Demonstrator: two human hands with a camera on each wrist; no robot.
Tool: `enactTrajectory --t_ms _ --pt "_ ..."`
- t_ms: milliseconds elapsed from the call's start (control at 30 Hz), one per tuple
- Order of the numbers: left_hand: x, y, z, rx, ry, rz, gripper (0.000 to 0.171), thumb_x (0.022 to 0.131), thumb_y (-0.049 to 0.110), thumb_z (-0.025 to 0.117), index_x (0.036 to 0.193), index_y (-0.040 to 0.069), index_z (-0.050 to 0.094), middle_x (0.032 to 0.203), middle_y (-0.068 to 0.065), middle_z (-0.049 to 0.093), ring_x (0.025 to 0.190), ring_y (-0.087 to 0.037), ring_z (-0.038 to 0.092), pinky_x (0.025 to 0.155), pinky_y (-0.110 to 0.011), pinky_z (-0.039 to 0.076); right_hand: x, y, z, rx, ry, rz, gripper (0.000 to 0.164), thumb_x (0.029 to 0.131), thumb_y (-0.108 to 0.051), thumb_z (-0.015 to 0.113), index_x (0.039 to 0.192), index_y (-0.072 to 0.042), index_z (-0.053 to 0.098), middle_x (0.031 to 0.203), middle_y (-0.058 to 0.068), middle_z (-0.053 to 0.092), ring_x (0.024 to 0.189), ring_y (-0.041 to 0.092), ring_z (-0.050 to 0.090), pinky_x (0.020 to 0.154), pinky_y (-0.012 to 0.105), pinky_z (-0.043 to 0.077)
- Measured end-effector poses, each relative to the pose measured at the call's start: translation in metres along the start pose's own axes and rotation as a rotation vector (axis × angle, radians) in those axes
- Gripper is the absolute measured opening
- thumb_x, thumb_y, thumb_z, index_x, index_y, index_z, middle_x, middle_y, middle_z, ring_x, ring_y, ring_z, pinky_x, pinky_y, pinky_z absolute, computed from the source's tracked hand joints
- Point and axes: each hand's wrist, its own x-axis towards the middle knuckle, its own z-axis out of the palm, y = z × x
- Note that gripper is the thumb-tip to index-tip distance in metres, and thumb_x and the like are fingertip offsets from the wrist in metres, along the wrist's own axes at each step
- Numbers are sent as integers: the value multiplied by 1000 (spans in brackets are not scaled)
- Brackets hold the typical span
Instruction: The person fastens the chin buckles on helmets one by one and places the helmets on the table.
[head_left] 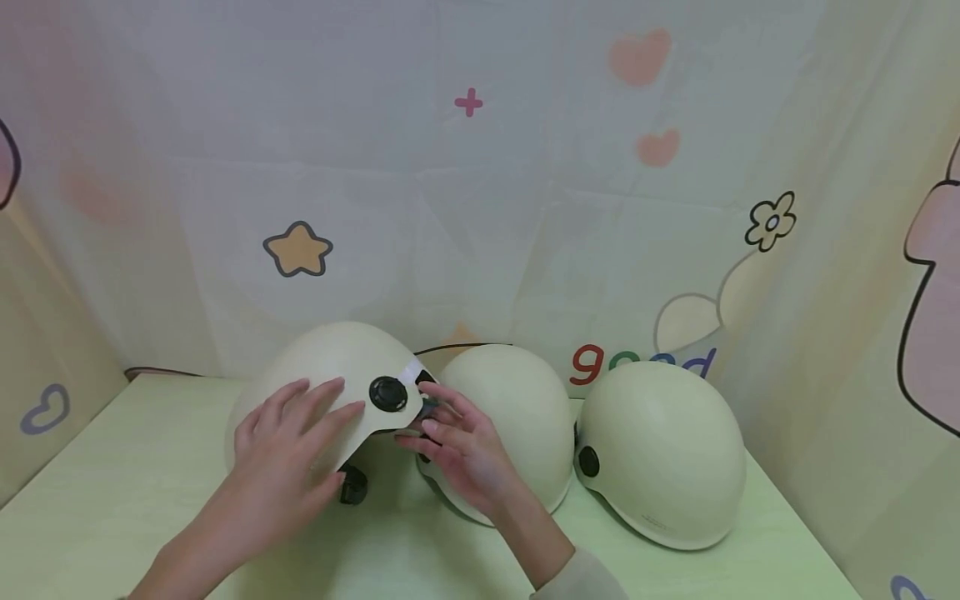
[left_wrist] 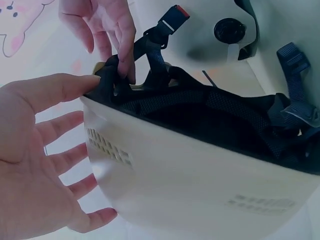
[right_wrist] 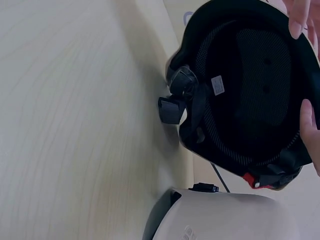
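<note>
A cream half helmet (head_left: 341, 350) with a black round fitting (head_left: 388, 394) on its side sits tilted, leftmost in the head view. Across its shell my left hand (head_left: 288, 454) spreads its fingers; in the left wrist view the thumb (left_wrist: 65, 87) presses the rim while the fingers lie along the outside. My right hand (head_left: 480, 454) grips the right edge of the helmet, close to the black strap (left_wrist: 150, 47) with its red-ended buckle (left_wrist: 173, 20). Black padding (right_wrist: 265, 85) lines the inside, and a dark buckle (head_left: 352, 485) hangs below the rim.
Two more cream helmets stand to the right, one in the middle (head_left: 510, 408) behind my right hand and one farther right (head_left: 663, 458). They rest on a pale wood-grained table (head_left: 112, 467). A printed cloth (head_left: 450, 233) hangs behind and at both sides.
</note>
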Motion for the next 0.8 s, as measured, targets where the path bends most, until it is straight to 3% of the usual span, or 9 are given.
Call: enactTrajectory --t_ms 367,800 --pt "20 0 -5 -28 -42 27 59 69 11 79 123 14 56 124 -3 54 118 -30 37 85 -58 25 0 -1 7 24 -82 0 41 88 13 39 126 -1 44 115 17 51 103 30 54 93 45 40" --pt "36 -5 -5 -85 -99 69 51 73 16 77 121 15 58 119 -2 57 110 -26 44 86 -56 24 0 0 5 -6 -74 12 40 88 11 41 127 -1 42 113 15 50 102 29 54 89 44 43"
